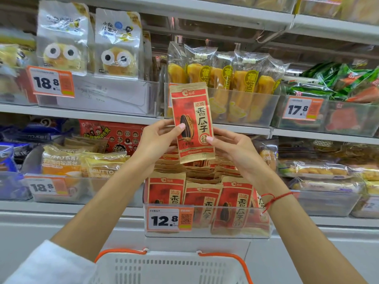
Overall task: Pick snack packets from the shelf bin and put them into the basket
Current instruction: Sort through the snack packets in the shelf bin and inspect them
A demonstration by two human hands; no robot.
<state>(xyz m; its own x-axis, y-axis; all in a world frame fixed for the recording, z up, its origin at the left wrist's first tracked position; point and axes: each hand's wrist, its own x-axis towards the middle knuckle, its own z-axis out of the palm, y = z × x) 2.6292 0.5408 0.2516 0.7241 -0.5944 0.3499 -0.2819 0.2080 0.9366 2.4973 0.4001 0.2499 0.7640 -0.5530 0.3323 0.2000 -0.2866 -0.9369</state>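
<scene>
Holding: I have one red-and-tan snack packet (191, 121) upright, raised above the shelf bin (207, 222).
Left hand (158, 140): thumb and fingers pinch the packet's left edge.
Right hand (233, 148): thumb and fingers pinch its lower right edge.
Bin: more matching packets stand inside, behind a 12.8 price tag (170, 219).
Basket (170, 267): white with orange handles, directly below the bin, beneath my arms.

Bright, even store lighting falls from overhead, leaving only soft shadows under the shelf (123, 116) boards. Glare streaks the clear wrappers of the bread sticks (223, 76). The wide-angle lens bows the shelving at the edges, and the far-left packets (12, 152) smear with blur, while the centre stays sharp.
</scene>
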